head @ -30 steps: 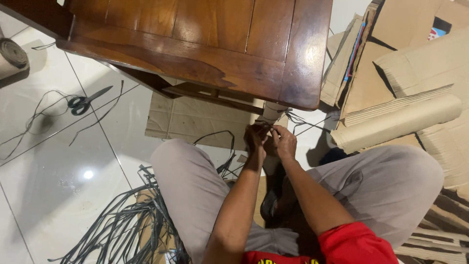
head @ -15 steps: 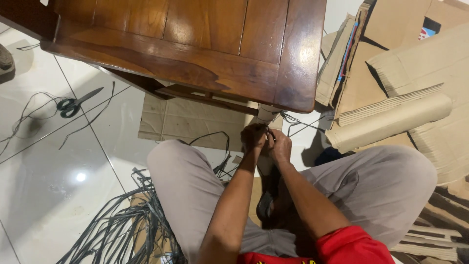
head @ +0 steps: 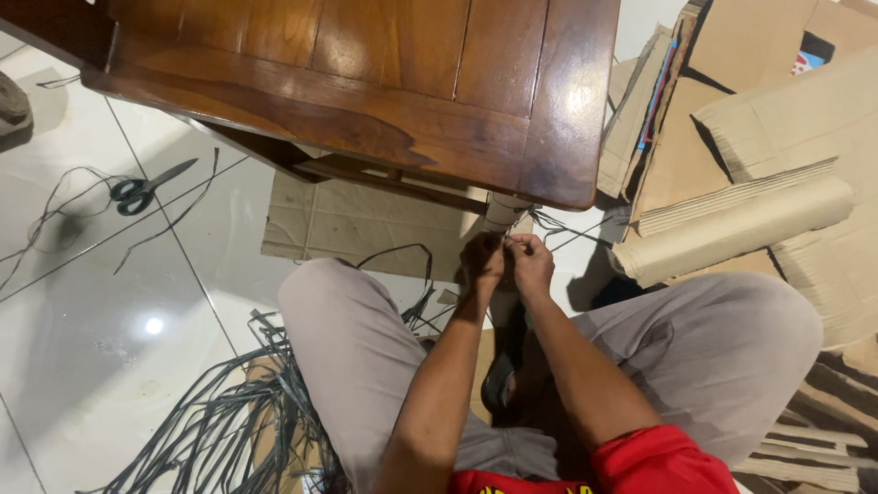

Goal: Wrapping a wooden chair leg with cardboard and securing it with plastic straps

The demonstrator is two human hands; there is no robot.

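A: Step in hand? Looks like tying off a dark strap [head: 508, 240] round the cardboard-wrapped leg [head: 501, 212] under the near right corner of the wooden bench [head: 384, 82].

B: Agreed. Left hand [head: 482, 259] and right hand [head: 531, 263] touch each other just below that corner, fingers curled tight, pinching the strap ends.

A: Next move?

B: Probably needs a firm pull to cinch it; the knot itself is too small to tell. Scissors [head: 139, 189] lie well apart on the floor [head: 101, 302], strap pile [head: 229, 421] by the left knee.
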